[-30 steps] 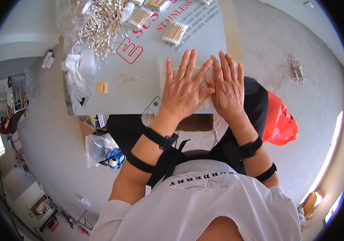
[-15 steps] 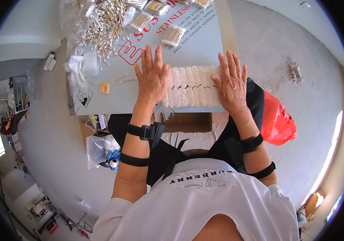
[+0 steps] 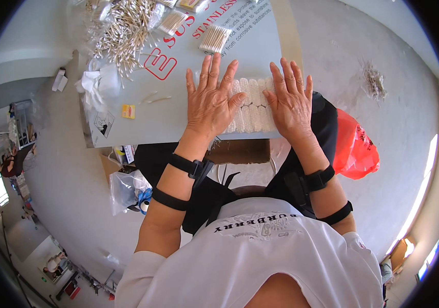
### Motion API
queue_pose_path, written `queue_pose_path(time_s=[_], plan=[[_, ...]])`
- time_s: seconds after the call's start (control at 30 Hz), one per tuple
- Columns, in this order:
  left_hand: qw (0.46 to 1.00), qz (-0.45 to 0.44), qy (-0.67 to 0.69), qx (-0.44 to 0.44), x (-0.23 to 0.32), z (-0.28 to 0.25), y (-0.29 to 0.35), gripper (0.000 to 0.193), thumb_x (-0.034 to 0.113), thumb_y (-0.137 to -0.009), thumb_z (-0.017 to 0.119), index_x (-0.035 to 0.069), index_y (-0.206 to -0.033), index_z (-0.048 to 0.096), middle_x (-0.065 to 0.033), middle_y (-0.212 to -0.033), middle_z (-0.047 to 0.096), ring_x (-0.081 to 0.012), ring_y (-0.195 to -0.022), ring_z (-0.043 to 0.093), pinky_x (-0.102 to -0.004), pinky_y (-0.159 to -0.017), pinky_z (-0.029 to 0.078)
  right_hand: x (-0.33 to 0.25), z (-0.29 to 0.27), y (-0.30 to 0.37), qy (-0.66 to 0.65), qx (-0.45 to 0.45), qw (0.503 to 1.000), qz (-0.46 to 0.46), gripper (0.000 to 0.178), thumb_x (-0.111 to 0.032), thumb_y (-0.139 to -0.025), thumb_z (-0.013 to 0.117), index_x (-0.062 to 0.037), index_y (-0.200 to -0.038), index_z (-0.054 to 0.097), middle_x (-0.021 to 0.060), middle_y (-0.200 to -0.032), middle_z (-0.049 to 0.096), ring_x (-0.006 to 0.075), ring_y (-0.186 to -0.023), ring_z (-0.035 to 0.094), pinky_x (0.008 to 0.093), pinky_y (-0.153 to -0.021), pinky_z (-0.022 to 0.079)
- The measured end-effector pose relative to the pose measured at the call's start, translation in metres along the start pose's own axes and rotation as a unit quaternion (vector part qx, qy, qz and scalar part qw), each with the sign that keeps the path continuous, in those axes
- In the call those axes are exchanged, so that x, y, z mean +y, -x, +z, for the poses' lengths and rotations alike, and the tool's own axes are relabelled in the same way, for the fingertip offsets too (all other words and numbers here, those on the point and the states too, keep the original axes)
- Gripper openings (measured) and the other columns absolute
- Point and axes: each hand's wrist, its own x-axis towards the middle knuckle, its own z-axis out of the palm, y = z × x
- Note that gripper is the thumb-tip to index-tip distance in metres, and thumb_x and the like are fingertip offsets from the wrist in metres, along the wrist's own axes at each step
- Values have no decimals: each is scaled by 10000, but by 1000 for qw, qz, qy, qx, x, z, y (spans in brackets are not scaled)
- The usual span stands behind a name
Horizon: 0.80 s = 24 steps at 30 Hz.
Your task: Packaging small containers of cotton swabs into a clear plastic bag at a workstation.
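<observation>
Head view: left hand (image 3: 210,102) and right hand (image 3: 289,102) lie flat, fingers spread, pressing one row of white cotton pads (image 3: 252,105) at the near edge of the grey table (image 3: 178,110). One loose cotton swab pile (image 3: 122,31), three bundled swab packs, one red bag (image 3: 355,149).
</observation>
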Motion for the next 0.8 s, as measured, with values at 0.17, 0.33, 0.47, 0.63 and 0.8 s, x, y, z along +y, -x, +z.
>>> queue_pose_path(time_s=[0.17,0.33,0.47,0.63,0.8], plan=[[971,35,233,-39,-33,-31,16,905,660,-869,598,200,-1587,297,-142,-1652,239,-328,-1539,175,-530,-1221,130,29,-9,13,-235,10,972,-28,833,-489,-903,673,-130,-1563,315,118,-1621,298,329,-1514,234,565,-1212,177],[986,53,83,-136,-25,-59,36,1272,406,-545,929,182,-1595,246,-156,-1638,248,-332,-1535,184,-516,-1239,132,45,-33,26,-254,-51,965,-43,1164,-407,-614,898,-110,-1565,295,137,-1616,296,348,-1512,230,497,-1245,187],[985,63,91,-133,-28,-53,31,1292,252,-509,940,172,-1591,240,-159,-1623,264,-346,-1512,232,-507,-1246,153,46,-32,31,-297,-71,952,-26,1212,-310,-551,928,-107,-1563,292,137,-1616,296,352,-1503,254,464,-1243,232],[983,80,92,-140,-27,-50,22,1228,188,-527,907,141,-1573,265,-160,-1567,340,-366,-1463,303,-489,-1242,202,48,-33,28,-326,-62,942,-38,1199,-218,-559,924,-115,-1568,285,125,-1620,300,342,-1498,272,441,-1230,270],[981,82,130,-121,-33,-40,24,1188,188,-559,897,83,-1562,270,-156,-1573,333,-374,-1469,290,-489,-1238,212,47,-32,26,-366,-88,926,-22,1186,-151,-577,908,-120,-1577,270,143,-1622,297,337,-1483,312,404,-1222,285]])
